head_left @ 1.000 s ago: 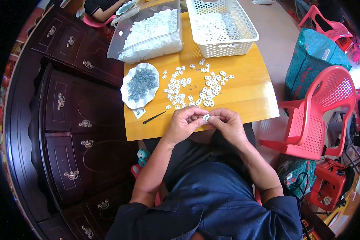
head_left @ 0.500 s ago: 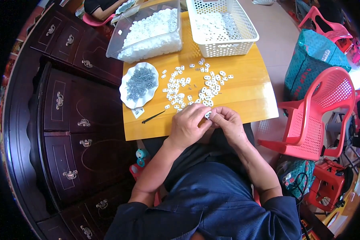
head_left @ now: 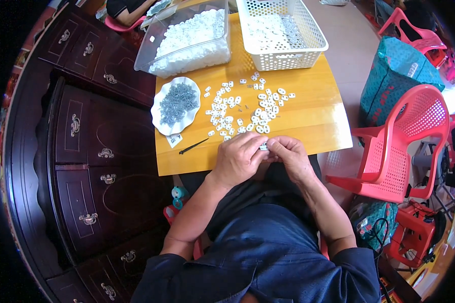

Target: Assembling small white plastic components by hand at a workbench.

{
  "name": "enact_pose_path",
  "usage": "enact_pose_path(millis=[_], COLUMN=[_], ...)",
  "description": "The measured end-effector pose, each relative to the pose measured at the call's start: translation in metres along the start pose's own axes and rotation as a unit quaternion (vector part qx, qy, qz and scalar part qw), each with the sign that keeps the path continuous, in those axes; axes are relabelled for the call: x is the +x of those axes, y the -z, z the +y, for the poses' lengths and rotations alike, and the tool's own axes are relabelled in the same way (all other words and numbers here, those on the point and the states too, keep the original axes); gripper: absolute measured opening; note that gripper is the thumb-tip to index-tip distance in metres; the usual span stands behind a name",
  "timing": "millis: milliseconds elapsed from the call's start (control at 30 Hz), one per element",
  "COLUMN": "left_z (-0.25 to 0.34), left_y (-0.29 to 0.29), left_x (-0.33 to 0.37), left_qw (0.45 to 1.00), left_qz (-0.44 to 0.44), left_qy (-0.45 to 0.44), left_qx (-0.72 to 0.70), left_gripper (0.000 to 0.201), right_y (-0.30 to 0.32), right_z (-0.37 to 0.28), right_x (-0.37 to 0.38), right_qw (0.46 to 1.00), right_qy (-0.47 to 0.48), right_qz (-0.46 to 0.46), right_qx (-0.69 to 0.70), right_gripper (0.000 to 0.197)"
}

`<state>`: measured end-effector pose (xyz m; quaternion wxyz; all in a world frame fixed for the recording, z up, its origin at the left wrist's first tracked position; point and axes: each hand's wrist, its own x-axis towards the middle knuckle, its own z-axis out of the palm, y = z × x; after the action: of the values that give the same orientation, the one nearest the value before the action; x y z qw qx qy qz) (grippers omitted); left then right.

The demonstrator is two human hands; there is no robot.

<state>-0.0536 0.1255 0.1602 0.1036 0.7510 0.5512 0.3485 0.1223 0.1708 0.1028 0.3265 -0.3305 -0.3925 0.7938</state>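
Close to the table's near edge, my left hand (head_left: 236, 157) and my right hand (head_left: 289, 155) meet, both with fingers closed on one small white plastic piece with dark holes (head_left: 263, 146). Fingertips cover most of it. Just beyond my hands, many similar white two-holed pieces (head_left: 260, 118) lie loose on the yellow wooden table (head_left: 313, 111). A few tiny metal screws (head_left: 240, 109) are scattered among them. To the left, a white scalloped plate (head_left: 159, 108) carries a heap of grey screws (head_left: 179, 103). A thin black stick-like tool (head_left: 193, 146) rests near the left edge.
A clear bin (head_left: 141, 58) of white parts and a cream perforated basket (head_left: 288, 61) of white pieces stand at the table's far side. Dark wooden drawers (head_left: 106, 131) line the left. On the right are a red plastic chair (head_left: 397, 151) and a teal bag (head_left: 379, 86).
The small white piece has turned slightly between my fingertips, showing less of its holed face. My hands remain in nearly the same place.
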Motion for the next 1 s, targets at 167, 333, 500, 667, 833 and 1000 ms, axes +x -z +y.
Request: enact_pose_path(millis=[167,333,500,667,833,1000], left_z=[-0.001,-0.004,-0.007,-0.010,-0.014,-0.053], left_y=[-0.002,-0.006,-0.005,-0.007,0.003,0.014], left_x=[-0.004,-0.007,-0.008,-0.007,-0.007,-0.001], left_qw=[1.000,1.000,1.000,0.999,0.994,0.993], left_qz=[0.009,0.018,0.014,0.036,0.035,0.042], left_qy=[0.000,-0.006,-0.010,-0.008,0.050,0.107], left_qx=[-0.001,-0.009,-0.005,-0.025,-0.087,0.008], left_gripper=[0.025,0.020,0.019,0.020,0.022,0.014], right_y=[-0.008,-0.014,-0.011,-0.011,-0.010,0.010], right_z=[0.003,0.001,0.003,0.002,-0.008,-0.039], right_x=[-0.003,-0.006,-0.005,-0.002,-0.003,-0.009], right_qw=[0.998,0.996,0.993,0.992,0.985,0.855], right_qy=[0.035,0.052,0.041,0.053,0.082,0.172], right_qz=[0.033,0.055,0.063,0.060,0.090,0.178], right_qx=[-0.037,-0.056,-0.086,-0.100,-0.126,-0.456], right_gripper=[0.022,0.021,0.020,0.021,0.022,0.018])
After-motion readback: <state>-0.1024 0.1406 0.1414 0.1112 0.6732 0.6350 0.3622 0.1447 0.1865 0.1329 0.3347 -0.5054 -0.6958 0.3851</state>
